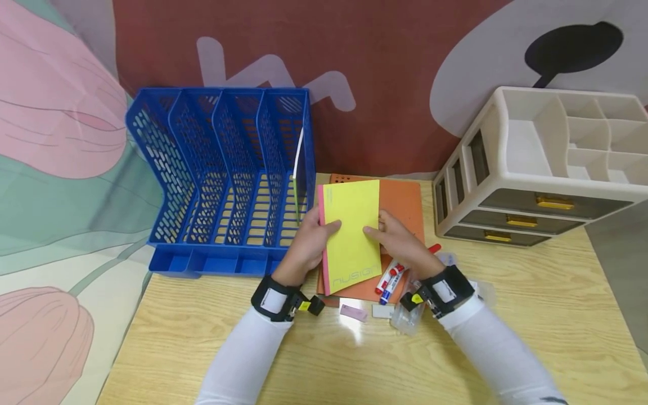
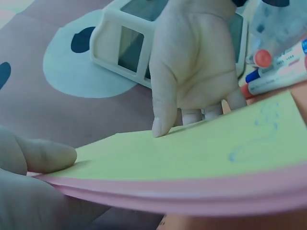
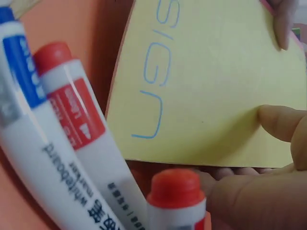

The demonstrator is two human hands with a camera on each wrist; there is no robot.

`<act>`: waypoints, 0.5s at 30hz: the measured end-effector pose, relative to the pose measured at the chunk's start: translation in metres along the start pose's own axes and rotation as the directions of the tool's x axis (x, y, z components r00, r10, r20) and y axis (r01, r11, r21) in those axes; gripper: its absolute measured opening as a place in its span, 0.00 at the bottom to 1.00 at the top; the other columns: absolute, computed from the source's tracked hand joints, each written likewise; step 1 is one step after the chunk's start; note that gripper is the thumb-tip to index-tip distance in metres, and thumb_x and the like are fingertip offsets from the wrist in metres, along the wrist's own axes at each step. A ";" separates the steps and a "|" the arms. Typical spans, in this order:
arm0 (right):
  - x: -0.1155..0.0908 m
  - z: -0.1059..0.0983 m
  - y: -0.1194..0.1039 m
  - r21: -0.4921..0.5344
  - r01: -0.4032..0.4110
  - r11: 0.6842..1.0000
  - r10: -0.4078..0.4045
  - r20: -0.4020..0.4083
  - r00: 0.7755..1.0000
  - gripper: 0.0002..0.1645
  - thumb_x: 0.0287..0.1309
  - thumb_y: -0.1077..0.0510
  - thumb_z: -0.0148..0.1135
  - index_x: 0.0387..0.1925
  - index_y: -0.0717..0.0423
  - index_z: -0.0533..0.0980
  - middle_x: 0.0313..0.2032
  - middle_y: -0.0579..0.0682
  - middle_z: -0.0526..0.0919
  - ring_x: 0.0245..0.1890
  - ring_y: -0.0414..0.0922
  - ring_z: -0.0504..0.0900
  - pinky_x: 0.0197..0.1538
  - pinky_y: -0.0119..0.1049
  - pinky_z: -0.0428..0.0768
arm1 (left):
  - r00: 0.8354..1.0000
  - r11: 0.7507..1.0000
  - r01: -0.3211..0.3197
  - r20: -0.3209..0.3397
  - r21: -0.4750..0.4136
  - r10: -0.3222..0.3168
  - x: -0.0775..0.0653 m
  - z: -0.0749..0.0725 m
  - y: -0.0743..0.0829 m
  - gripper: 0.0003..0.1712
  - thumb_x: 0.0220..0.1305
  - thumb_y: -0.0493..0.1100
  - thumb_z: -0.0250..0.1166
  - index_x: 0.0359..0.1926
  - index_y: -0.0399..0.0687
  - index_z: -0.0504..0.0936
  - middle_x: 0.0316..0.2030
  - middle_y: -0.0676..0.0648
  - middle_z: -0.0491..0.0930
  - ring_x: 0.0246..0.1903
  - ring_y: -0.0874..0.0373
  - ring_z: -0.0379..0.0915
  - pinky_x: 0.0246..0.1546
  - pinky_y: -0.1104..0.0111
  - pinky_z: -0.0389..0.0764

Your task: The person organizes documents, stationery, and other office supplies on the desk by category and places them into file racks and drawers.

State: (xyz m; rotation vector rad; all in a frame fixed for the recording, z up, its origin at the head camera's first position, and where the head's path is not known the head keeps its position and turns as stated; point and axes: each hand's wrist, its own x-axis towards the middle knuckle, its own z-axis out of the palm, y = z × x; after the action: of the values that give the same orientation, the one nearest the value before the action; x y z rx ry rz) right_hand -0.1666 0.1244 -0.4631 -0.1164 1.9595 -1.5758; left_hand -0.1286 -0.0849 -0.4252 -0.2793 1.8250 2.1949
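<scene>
A yellow notebook (image 1: 353, 236) with a pink spine is held up between both hands in the head view. My left hand (image 1: 310, 242) grips its spine side, thumb on the yellow cover and fingers behind. On the opposite edge, my right hand (image 1: 400, 239) pinches the notebook, its thumb also on the cover. Blue lettering shows near the cover's lower edge in the right wrist view. Below the notebook lies an orange folder-like item (image 1: 402, 197), partly hidden by it. Whiteboard markers (image 3: 81, 115) with red and blue caps lie close to the right hand.
At the left stands a blue file rack (image 1: 238, 169), with a thin white-and-green item (image 1: 296, 169) upright in its right slot. A white drawer organizer (image 1: 536, 191) is at the right. A pink eraser-like block (image 1: 353, 313), a white block (image 1: 383, 311) and a clear pouch (image 1: 405, 322) lie in front.
</scene>
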 end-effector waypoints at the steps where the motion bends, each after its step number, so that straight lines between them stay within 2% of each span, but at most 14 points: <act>1: -0.001 0.001 0.000 0.000 0.014 1.000 -0.014 -0.002 1.000 0.31 0.80 0.55 0.48 0.76 0.54 0.53 0.62 0.64 0.79 0.55 0.54 0.85 0.56 0.48 0.86 | 1.000 1.000 0.002 -0.001 0.001 -0.002 -0.002 0.000 0.001 0.28 0.77 0.33 0.52 0.75 0.49 0.65 0.60 0.38 0.80 0.55 0.44 0.84 0.56 0.54 0.85; 4: -0.003 0.003 -0.001 -0.056 0.069 0.996 -0.071 -0.033 0.997 0.31 0.80 0.55 0.49 0.76 0.55 0.53 0.61 0.63 0.79 0.55 0.53 0.85 0.56 0.44 0.85 | 1.000 1.000 0.007 0.009 -0.001 -0.007 -0.006 0.000 0.006 0.31 0.76 0.32 0.54 0.75 0.53 0.63 0.61 0.38 0.79 0.56 0.43 0.83 0.57 0.53 0.85; 7: -0.007 0.005 -0.002 -0.106 0.119 0.987 -0.127 -0.063 0.990 0.30 0.79 0.54 0.51 0.74 0.53 0.53 0.61 0.61 0.78 0.55 0.53 0.83 0.56 0.42 0.83 | 0.999 0.999 0.021 0.032 0.032 -0.022 -0.011 -0.001 0.009 0.31 0.75 0.33 0.56 0.74 0.53 0.63 0.61 0.38 0.79 0.56 0.43 0.84 0.55 0.52 0.85; 12: -0.011 0.007 -0.003 -0.114 0.220 0.969 -0.230 -0.082 0.970 0.30 0.79 0.54 0.52 0.72 0.54 0.53 0.61 0.63 0.77 0.55 0.56 0.83 0.52 0.44 0.84 | 0.996 0.989 0.011 0.084 0.150 -0.024 -0.022 -0.001 0.013 0.28 0.75 0.36 0.58 0.72 0.45 0.66 0.60 0.36 0.81 0.54 0.41 0.85 0.52 0.52 0.87; 15: -0.013 0.009 -0.004 -0.114 0.274 0.955 -0.285 -0.097 0.953 0.30 0.78 0.56 0.53 0.72 0.56 0.54 0.62 0.65 0.76 0.56 0.57 0.83 0.53 0.46 0.86 | 0.996 0.969 -0.023 0.089 0.246 0.001 -0.029 -0.002 0.015 0.25 0.76 0.37 0.58 0.70 0.43 0.68 0.58 0.35 0.82 0.52 0.42 0.86 0.50 0.54 0.88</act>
State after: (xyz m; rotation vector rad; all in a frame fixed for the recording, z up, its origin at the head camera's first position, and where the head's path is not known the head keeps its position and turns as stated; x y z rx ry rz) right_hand -0.1532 0.1212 -0.4550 -0.3692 2.1874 -1.6922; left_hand -0.1065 -0.0916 -0.4021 -0.1181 2.0277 1.9265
